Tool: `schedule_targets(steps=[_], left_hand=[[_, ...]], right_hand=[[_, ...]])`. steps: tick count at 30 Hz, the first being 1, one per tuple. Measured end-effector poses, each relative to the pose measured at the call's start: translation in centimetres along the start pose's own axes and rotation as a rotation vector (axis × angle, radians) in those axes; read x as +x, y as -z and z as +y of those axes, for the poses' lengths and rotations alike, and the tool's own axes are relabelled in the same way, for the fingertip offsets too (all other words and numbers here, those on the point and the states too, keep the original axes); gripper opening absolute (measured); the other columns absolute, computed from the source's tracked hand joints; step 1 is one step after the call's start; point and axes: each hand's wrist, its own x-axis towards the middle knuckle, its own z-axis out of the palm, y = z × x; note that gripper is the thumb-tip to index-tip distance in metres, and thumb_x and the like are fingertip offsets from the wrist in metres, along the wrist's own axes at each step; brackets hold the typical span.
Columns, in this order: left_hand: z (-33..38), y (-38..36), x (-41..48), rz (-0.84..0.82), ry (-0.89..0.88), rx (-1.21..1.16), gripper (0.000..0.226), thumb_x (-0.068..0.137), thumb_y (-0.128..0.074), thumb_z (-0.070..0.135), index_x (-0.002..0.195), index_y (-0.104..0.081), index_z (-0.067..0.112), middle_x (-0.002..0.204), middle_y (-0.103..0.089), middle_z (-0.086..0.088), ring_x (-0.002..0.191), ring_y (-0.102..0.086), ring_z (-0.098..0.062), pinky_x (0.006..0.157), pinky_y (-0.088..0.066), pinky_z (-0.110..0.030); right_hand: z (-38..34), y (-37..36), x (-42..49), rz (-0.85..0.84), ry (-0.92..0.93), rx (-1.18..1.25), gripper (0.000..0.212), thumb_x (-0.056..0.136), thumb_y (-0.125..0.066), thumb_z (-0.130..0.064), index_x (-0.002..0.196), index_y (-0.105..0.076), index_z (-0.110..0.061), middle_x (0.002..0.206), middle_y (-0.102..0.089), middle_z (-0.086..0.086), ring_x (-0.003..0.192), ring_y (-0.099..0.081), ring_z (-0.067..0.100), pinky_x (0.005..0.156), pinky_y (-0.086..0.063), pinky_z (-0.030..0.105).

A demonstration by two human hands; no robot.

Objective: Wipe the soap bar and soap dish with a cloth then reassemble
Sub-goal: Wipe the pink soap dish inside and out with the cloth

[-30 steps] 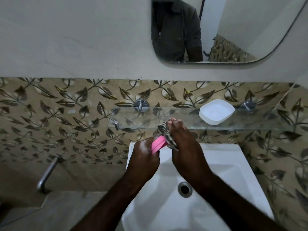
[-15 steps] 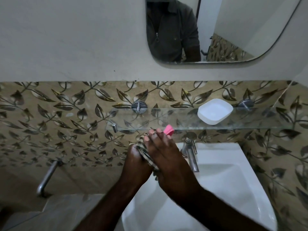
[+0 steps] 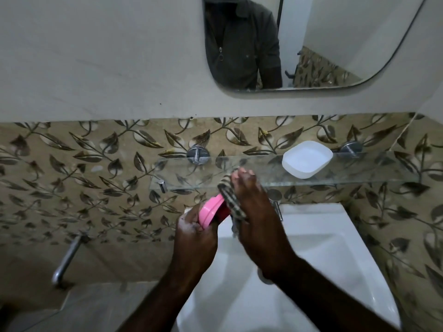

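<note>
**Cloth on the soap, over the sink**

Our left hand (image 3: 195, 236) holds the pink soap bar (image 3: 211, 210) above the far left corner of the white sink (image 3: 335, 248). Its fingers (image 3: 189, 224) are curled round the bar's near end, and flecks of foam cling to them. The bar tilts up and to the right.

Our right hand (image 3: 256, 212) lies against the bar's right side with the striped cloth (image 3: 229, 197) between hand and soap. Its fingers (image 3: 242, 176) are straight and pressed together, pointing at the far wall; the thumb is hidden. A fold of the cloth hangs below this hand.

The white soap dish (image 3: 306, 159) stands on the glass shelf (image 3: 347, 171), to the right of both hands and well apart from them. The tap (image 3: 275, 204) shows just right of the right hand, partly hidden behind it.

On the left a metal pipe (image 3: 68, 257) juts from the leaf-patterned tiles (image 3: 96, 164). The mirror (image 3: 347, 39) above reflects a dark zipped top.
</note>
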Motion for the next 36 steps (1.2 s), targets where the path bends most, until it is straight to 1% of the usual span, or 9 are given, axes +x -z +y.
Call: schedule_targets(steps=[2, 4, 12, 18, 22, 26, 29, 32, 36], left_hand=[[-0.1, -0.1, -0.4, 0.057, 0.041, -0.02, 0.025, 0.08, -0.064, -0.014, 0.091, -0.069, 0.008, 0.074, -0.067, -0.001, 0.061, -0.06, 0.007, 0.063, -0.048, -0.009], [0.1, -0.1, -0.4, 0.059, 0.034, -0.006, 0.023, 0.081, -0.069, -0.004, 0.103, -0.066, 0.001, 0.084, -0.068, -0.004, 0.067, -0.06, 0.007, 0.071, -0.049, -0.013], [-0.8, -0.6, -0.1, 0.017, 0.127, -0.251, 0.012, 0.077, -0.072, 0.005, 0.088, -0.071, 0.01, 0.08, -0.072, -0.006, 0.073, -0.066, -0.013, 0.067, -0.053, -0.019], [-2.6, -0.1, -0.3, -0.157, 0.209, -0.093, 0.018, 0.071, -0.08, 0.024, 0.088, -0.077, 0.018, 0.08, -0.076, -0.005, 0.071, -0.069, -0.014, 0.069, -0.054, -0.024], [-1.1, -0.2, -0.1, -0.337, 0.05, 0.065, 0.01, 0.072, -0.071, 0.041, 0.081, -0.074, 0.037, 0.073, -0.074, 0.014, 0.068, -0.067, -0.001, 0.062, -0.049, -0.013], [0.0, -1.2, 0.7, -0.208, -0.004, 0.137, 0.016, 0.072, -0.063, 0.042, 0.062, -0.06, 0.031, 0.043, -0.05, 0.013, 0.038, -0.041, -0.002, 0.041, -0.035, -0.013], [0.4, -1.4, 0.9, -0.197, -0.004, 0.154, 0.036, 0.068, -0.057, 0.055, 0.056, -0.052, 0.022, 0.039, -0.039, 0.011, 0.036, -0.032, -0.003, 0.038, -0.028, -0.013], [-0.7, -0.8, 1.8, -0.214, 0.041, 0.227, 0.037, 0.079, -0.065, 0.038, 0.051, -0.05, 0.019, 0.039, -0.041, 0.011, 0.036, -0.034, -0.003, 0.039, -0.03, -0.015], [-1.3, -2.5, 1.0, -0.242, -0.117, 0.446, 0.012, 0.085, -0.063, -0.003, 0.08, -0.069, 0.007, 0.071, -0.066, 0.005, 0.062, -0.058, 0.002, 0.066, -0.054, -0.031]], right_hand=[[0.4, 1.0, 0.5, -0.023, -0.345, 0.389, 0.052, 0.092, -0.052, 0.005, 0.128, -0.058, -0.032, 0.1, -0.074, -0.005, 0.09, -0.07, 0.015, 0.078, -0.056, 0.037], [0.7, 0.9, 0.3, -0.002, -0.515, 0.664, 0.019, 0.095, -0.059, -0.009, 0.095, -0.068, -0.026, 0.073, -0.072, -0.003, 0.065, -0.067, 0.008, 0.06, -0.054, 0.03], [1.8, 1.1, 0.4, 0.087, -0.639, 1.117, 0.03, 0.093, -0.057, -0.001, 0.113, -0.068, -0.02, 0.097, -0.075, 0.008, 0.089, -0.069, 0.026, 0.081, -0.056, 0.04], [1.9, 1.8, 0.5, 0.101, -0.363, 0.563, 0.047, 0.087, -0.061, 0.0, 0.122, -0.062, -0.033, 0.113, -0.069, -0.024, 0.105, -0.063, -0.005, 0.087, -0.045, 0.01], [1.8, 1.8, 0.4, 0.118, -0.134, 0.213, 0.047, 0.084, -0.061, -0.012, 0.128, -0.06, -0.026, 0.119, -0.063, -0.015, 0.109, -0.056, -0.004, 0.093, -0.039, 0.006], [1.3, 1.7, 0.8, 0.038, -0.14, 0.189, 0.049, 0.084, -0.064, -0.002, 0.129, -0.061, -0.019, 0.116, -0.07, -0.001, 0.105, -0.062, 0.007, 0.09, -0.043, 0.012], [1.7, 2.9, 1.5, 0.043, -0.259, 0.35, 0.041, 0.089, -0.062, -0.001, 0.118, -0.064, -0.029, 0.105, -0.07, -0.021, 0.1, -0.065, -0.004, 0.084, -0.045, 0.008], [1.6, 3.9, 1.6, 0.155, -0.343, 0.41, 0.032, 0.093, -0.058, -0.004, 0.113, -0.065, -0.029, 0.096, -0.07, -0.022, 0.092, -0.068, 0.003, 0.077, -0.046, 0.006], [-1.2, 2.4, -0.4, -0.038, 0.195, 0.011, 0.053, 0.085, -0.047, 0.007, 0.133, -0.057, -0.014, 0.134, -0.058, 0.006, 0.131, -0.049, 0.023, 0.111, -0.035, 0.038]])
